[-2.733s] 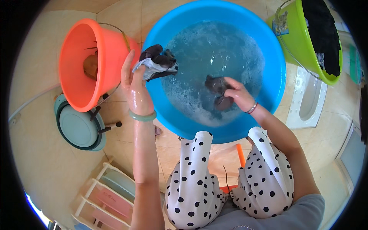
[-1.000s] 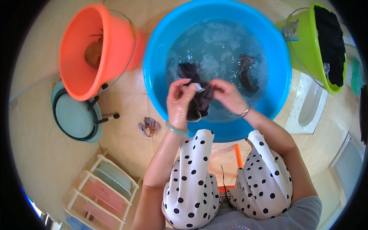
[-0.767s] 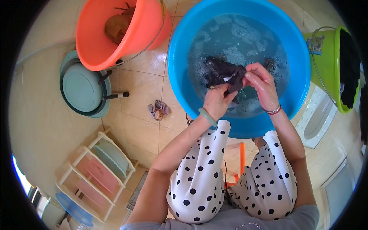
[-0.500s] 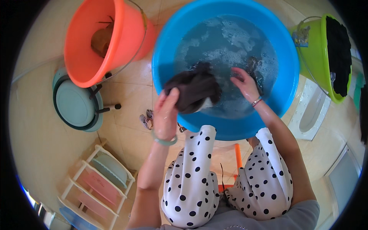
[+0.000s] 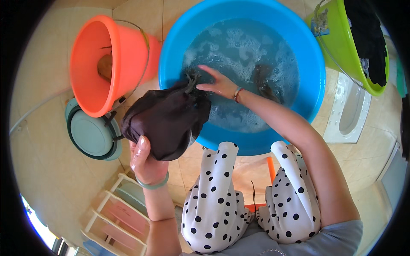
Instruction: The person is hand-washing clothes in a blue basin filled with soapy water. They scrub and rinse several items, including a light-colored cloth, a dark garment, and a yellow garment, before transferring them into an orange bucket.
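Note:
A wet dark brown cloth garment (image 5: 164, 119) hangs over the left rim of the large blue basin (image 5: 316, 64). My left hand (image 5: 147, 162) grips its near left end, thumb on top. My right hand (image 5: 217, 83) hovers over the water beside the garment's far end, thumb and fingers spread, holding nothing. Close to its fingers is a thin dark strip (image 5: 191, 82) of the garment. Greyish soapy water (image 5: 239, 55) with patches of foam fills the basin. Another dark cloth (image 5: 264, 83) lies partly under the water, right of centre.
An orange bucket (image 5: 94, 68) with something brown inside tilts at the left. A green bucket (image 5: 337, 38) heaped with black cloth stands right, near a white squat toilet (image 5: 349, 109). A folding stool (image 5: 89, 130) and a white rack (image 5: 115, 213) are at the left.
My left hand has pulled the garment left and toward me, spreading it wider, over the basin's rim. My right hand has moved left, away from the submerged cloth. The view has shifted slightly.

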A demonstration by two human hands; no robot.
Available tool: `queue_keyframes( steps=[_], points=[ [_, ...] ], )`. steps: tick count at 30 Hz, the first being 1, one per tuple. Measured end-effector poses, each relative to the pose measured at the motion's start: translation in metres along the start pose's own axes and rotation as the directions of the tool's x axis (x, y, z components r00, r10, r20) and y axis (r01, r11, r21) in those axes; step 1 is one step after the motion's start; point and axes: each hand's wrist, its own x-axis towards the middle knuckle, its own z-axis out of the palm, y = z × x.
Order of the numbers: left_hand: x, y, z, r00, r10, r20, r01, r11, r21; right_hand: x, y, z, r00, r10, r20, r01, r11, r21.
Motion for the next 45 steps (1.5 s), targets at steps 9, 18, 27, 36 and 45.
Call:
queue_keyframes(
  steps=[9, 18, 27, 36, 45],
  points=[
    [0.047, -0.021, 0.004, 0.953, -0.178, -0.243, 0.186, 0.983, 0.009, -0.021, -0.042, -0.071, 0.998, -0.031, -0.054, 0.000, 0.867, -0.498],
    [0.060, -0.056, 0.018, 0.926, -0.376, -0.027, 0.367, 0.915, -0.166, -0.087, -0.085, -0.099, 0.913, -0.358, -0.195, 0.001, 0.480, -0.877],
    [0.105, -0.094, -0.027, 0.890, -0.453, 0.045, 0.445, 0.843, -0.303, -0.058, -0.117, -0.087, 0.975, 0.159, 0.153, -0.218, 0.591, 0.777],
    [0.118, -0.215, -0.064, 0.940, -0.264, -0.215, 0.251, 0.109, 0.962, -0.057, -0.122, -0.111, 0.947, 0.065, 0.315, -0.321, 0.129, 0.938],
    [0.124, -0.170, -0.036, 0.773, -0.598, 0.213, 0.604, 0.588, -0.538, -0.007, -0.052, -0.185, 0.914, 0.400, -0.063, -0.224, 0.630, 0.744]
  ],
)
